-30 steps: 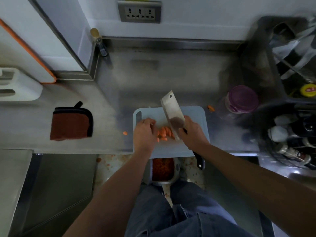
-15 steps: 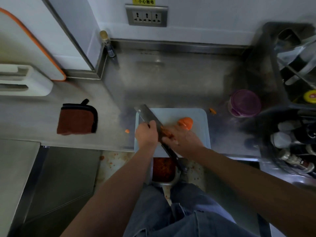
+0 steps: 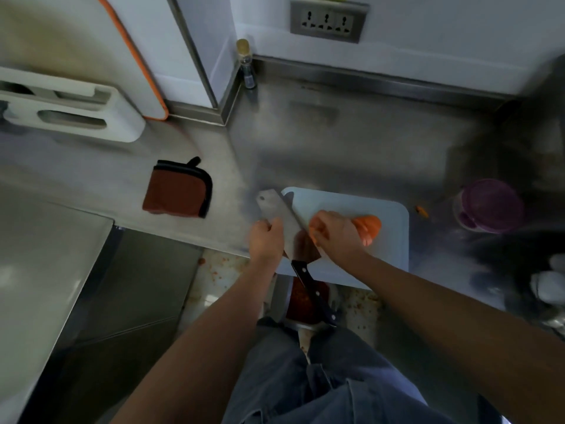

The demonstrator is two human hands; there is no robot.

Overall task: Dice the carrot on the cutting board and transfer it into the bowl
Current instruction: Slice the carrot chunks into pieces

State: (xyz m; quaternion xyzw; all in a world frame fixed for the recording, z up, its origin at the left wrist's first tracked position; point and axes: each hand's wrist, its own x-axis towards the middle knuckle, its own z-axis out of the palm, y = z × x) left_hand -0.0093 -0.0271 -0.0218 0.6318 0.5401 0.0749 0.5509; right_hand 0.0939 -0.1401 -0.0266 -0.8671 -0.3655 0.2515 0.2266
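Your left hand (image 3: 264, 240) is gripping cleaver (image 3: 279, 215) blade at cutting board (image 3: 351, 203) left edge; right hand (image 3: 336, 237) curling over carrot bits (image 3: 312, 233), grip unclear.

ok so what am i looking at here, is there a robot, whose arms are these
No robot: these are a person's own arms, seen from one wide camera on their head, looking down. The steel counter holds a pale cutting board, a brown pot holder and a purple-lidded tub. The left hand grips a cleaver by its blade; the handle is free. The right hand curls over carrot bits beside the blade; a real grip is unclear. A bigger carrot chunk lies on the board. Below the counter's edge, a bowl holds diced carrot.
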